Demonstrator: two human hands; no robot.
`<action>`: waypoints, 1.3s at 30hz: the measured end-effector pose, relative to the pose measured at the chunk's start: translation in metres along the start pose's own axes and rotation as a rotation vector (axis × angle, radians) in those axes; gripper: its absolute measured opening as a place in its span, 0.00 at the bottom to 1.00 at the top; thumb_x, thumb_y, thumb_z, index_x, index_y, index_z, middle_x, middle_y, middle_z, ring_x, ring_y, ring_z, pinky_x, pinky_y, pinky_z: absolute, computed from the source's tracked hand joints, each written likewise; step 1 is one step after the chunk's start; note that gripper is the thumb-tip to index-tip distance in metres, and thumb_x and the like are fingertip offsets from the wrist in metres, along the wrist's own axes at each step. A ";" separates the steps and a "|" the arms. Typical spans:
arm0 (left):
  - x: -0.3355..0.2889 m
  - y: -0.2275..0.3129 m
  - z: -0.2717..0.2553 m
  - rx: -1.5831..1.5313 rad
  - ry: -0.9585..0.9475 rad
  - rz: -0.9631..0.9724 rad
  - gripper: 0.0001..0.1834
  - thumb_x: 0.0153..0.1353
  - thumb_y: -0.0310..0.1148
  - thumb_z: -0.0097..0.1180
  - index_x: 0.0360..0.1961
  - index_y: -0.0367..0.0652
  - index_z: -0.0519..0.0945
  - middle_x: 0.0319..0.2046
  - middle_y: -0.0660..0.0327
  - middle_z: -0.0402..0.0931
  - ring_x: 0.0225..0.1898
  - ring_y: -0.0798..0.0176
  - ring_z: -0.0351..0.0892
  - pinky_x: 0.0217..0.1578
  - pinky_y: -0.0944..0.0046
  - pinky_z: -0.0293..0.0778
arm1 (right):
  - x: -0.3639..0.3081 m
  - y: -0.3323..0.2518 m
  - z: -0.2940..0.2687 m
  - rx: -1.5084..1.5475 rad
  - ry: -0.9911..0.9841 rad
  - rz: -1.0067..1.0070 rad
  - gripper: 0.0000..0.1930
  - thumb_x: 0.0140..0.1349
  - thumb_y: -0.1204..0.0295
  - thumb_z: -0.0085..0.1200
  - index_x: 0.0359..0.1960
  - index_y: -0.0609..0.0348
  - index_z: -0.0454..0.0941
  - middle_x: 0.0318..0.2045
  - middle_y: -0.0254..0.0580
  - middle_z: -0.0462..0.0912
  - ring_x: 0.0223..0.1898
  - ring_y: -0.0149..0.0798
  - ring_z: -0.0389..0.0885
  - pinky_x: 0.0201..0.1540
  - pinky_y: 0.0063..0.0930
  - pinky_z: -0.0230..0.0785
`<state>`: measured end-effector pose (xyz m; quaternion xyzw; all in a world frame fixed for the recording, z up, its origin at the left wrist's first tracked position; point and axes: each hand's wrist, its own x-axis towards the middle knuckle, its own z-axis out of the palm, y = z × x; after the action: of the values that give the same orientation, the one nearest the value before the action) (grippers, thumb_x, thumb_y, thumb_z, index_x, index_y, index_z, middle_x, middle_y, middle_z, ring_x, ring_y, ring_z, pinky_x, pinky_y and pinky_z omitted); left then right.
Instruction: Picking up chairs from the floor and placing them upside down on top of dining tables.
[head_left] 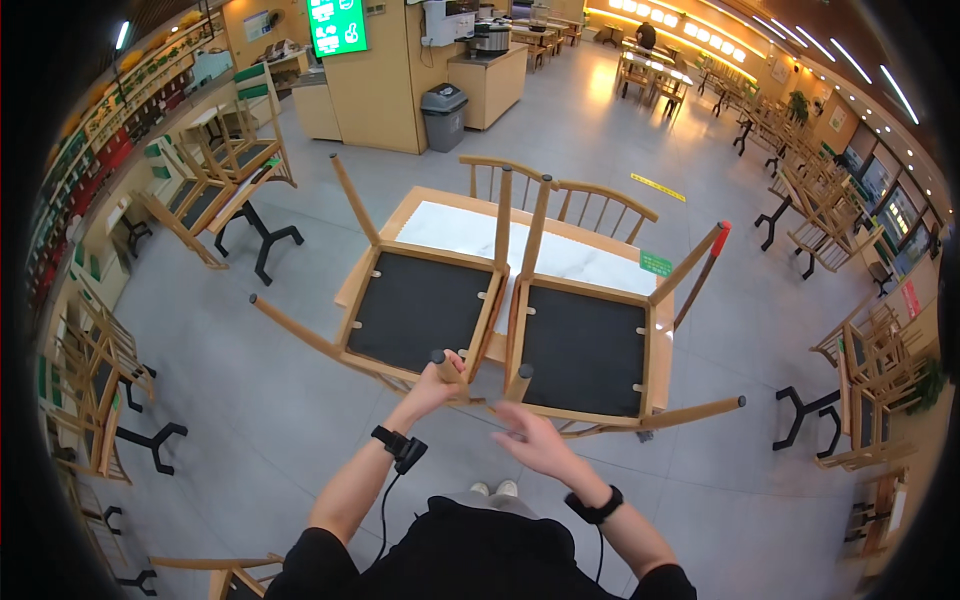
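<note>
Your left hand [432, 385] gripping leg of left upturned chair [425, 300] on table [470, 232]; right hand [535, 438] open, fingers spread, just below right upturned chair [585, 345].

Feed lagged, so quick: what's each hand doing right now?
Left hand: closed on a leg of the upturned wooden chair with black seat underside.
Right hand: open, beside the second upturned chair.
</note>
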<state>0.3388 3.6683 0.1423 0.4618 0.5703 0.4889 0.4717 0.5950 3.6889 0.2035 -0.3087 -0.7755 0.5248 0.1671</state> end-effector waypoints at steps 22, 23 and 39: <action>-0.032 -0.058 -0.302 -0.280 0.601 0.101 0.19 0.43 0.14 0.53 0.39 0.42 0.75 0.44 0.53 0.73 0.53 0.57 0.68 0.53 0.60 0.66 | 0.138 -0.040 0.112 0.387 0.704 0.027 0.15 0.64 0.71 0.59 0.20 0.59 0.72 0.18 0.26 0.73 0.23 0.21 0.68 0.27 0.21 0.60; -0.025 -0.064 -0.311 -0.311 0.589 0.093 0.20 0.41 0.12 0.51 0.37 0.43 0.74 0.42 0.55 0.72 0.52 0.58 0.68 0.54 0.60 0.64 | 0.140 -0.044 0.114 0.408 0.714 0.017 0.14 0.64 0.71 0.59 0.20 0.59 0.74 0.18 0.27 0.75 0.22 0.21 0.70 0.27 0.20 0.61; 0.019 -0.074 -0.352 -0.223 0.546 0.102 0.23 0.43 0.14 0.50 0.44 0.43 0.73 0.42 0.62 0.69 0.51 0.61 0.68 0.53 0.62 0.64 | 0.083 -0.020 0.135 -0.245 1.078 -0.010 0.20 0.50 0.73 0.69 0.45 0.60 0.76 0.34 0.38 0.77 0.36 0.39 0.76 0.38 0.28 0.71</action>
<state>-0.0166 3.6367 0.0939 0.2866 0.5948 0.6777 0.3235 0.4478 3.6421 0.1629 -0.5470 -0.6372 0.1976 0.5057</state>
